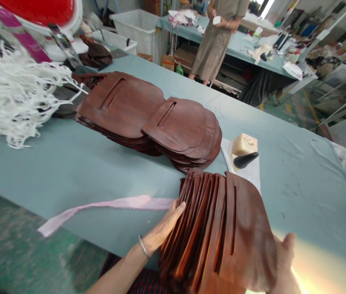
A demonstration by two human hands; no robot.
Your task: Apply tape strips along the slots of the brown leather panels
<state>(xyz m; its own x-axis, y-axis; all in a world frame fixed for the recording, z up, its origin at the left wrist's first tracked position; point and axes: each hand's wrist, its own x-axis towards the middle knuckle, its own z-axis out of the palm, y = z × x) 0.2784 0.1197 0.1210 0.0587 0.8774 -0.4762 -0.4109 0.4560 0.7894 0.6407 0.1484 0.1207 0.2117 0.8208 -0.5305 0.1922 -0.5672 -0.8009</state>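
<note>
A fanned stack of several brown leather pieces (pixel 218 232) with slots stands on edge at the table's near side. My left hand (pixel 165 228) lies flat against the stack's left side, fingers stretched out, a bangle on the wrist. My right hand (pixel 285 255) supports the stack from the right and underneath; only its thumb and palm edge show. A pink fabric strip (pixel 105 206) runs from under the stack off the table's near edge.
More brown leather pieces (pixel 148 118) lie spread across the teal table (pixel 53 163). A cream block (pixel 245 145) and a black tool (pixel 245 160) sit on white paper. White cords (pixel 14 98) pile at left. A person (pixel 218 36) stands at a far table.
</note>
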